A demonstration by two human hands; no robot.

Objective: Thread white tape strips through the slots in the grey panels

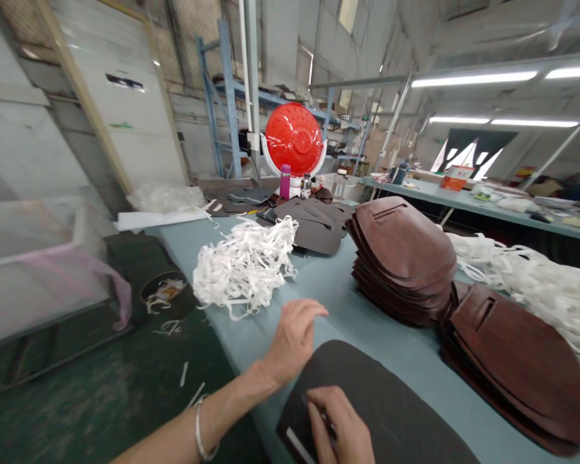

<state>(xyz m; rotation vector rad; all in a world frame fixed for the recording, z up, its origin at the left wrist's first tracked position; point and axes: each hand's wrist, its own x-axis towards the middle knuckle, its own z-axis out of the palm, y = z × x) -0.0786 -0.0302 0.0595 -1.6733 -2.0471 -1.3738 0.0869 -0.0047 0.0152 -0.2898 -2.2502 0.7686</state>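
My left hand (pixel 294 341) hovers open and loosely curled just above the blue-grey tabletop (pixel 338 322), with a metal bangle (pixel 199 428) at its wrist. A tangle of white strips (pixel 244 267) lies at eleven o'clock. At six o'clock, my right hand (pixel 341 428) rests on a rounded black sheet (pixel 391 412); I cannot tell whether it pinches anything. Stacks of brown panels (pixel 401 258) rise at one and two o'clock.

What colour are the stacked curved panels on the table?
Glossy reddish brown, shown best on the stacked panels in the head view.
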